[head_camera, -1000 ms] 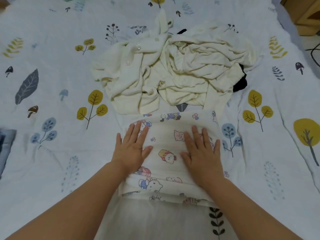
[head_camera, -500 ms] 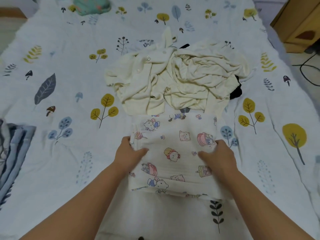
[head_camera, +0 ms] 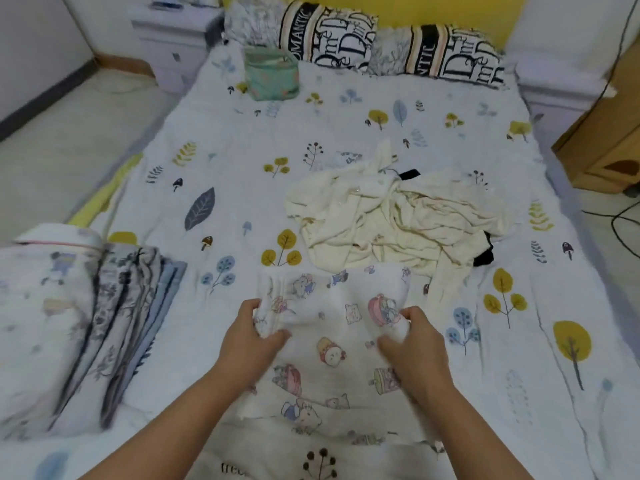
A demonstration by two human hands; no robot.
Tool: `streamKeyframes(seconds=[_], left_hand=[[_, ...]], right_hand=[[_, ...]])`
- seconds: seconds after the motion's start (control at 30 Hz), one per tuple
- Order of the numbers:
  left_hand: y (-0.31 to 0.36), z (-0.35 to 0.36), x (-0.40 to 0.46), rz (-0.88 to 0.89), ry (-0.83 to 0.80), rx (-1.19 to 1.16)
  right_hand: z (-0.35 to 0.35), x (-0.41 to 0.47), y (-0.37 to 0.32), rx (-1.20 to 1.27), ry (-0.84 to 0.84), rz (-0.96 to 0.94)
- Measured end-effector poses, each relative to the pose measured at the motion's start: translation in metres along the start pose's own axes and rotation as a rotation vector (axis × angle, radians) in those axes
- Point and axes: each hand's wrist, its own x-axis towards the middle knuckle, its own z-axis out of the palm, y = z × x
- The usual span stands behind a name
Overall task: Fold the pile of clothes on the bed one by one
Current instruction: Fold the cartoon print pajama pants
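Both hands are on the cartoon-print cloth (head_camera: 332, 341), which lies folded on the bed (head_camera: 242, 140) right in front of the person, just below the cream pile of clothes (head_camera: 391, 223). The left hand (head_camera: 249, 341) pinches the cloth's left edge, fabric bunched between thumb and fingers; the right hand (head_camera: 412, 344) curls its grip over the right edge. My read: the folded piece is about to be lifted off. To do it well, both sides should rise level and together, with the grip under all the layers, so the fold holds. The stack of folded clothes (head_camera: 104, 327) at the left edge of the bed looks the likely landing spot; setting it down flat and square would keep that stack tidy.
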Motion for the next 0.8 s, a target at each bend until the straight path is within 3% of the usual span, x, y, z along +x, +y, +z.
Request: streamKeyframes(seconds=[0.43,0.8], left_hand=[[0.003,-0.13,-0.077,-0.131,0.334,-0.298],[-0.047,-0.225,-0.111,-0.203,0.75,-0.445]], right_hand=[[0.022,-0.042,-0.15,-0.161,-0.239,-0.367],[0.119,-0.07,-0.278,-0.308,-0.449,-0.731]])
